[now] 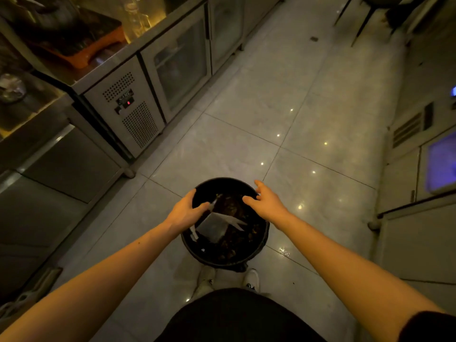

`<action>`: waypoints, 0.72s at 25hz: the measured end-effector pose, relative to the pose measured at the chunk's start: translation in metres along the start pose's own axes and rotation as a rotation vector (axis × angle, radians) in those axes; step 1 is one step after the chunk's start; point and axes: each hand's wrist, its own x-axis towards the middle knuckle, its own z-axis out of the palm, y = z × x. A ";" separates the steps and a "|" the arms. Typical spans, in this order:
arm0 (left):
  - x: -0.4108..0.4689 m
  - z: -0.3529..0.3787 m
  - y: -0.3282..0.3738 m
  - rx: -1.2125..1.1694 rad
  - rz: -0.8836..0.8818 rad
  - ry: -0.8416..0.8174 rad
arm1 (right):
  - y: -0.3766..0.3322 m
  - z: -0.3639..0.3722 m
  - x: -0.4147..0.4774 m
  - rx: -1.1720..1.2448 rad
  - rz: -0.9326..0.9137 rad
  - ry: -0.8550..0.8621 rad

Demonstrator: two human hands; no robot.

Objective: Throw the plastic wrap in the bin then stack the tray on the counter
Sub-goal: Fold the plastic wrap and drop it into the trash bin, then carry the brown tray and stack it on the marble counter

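Observation:
A round black bin stands on the tiled floor right in front of my feet, with dark waste inside. A crumpled sheet of clear plastic wrap is inside the bin's mouth, just below my left hand. That hand hovers over the bin's left rim with its fingers curled but apart; whether a fingertip still touches the wrap's upper corner I cannot tell. My right hand is spread open over the bin's right rim and holds nothing. An orange tray with dark things on it sits on the steel counter at the upper left.
A steel under-counter fridge with glass doors runs along the left. More steel cabinets line the right, one with a blue-lit window. The tiled aisle between them leads ahead to chair legs at the top right.

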 end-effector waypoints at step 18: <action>0.030 0.010 0.099 0.343 0.838 -0.144 | -0.003 -0.034 -0.070 -0.029 0.024 0.516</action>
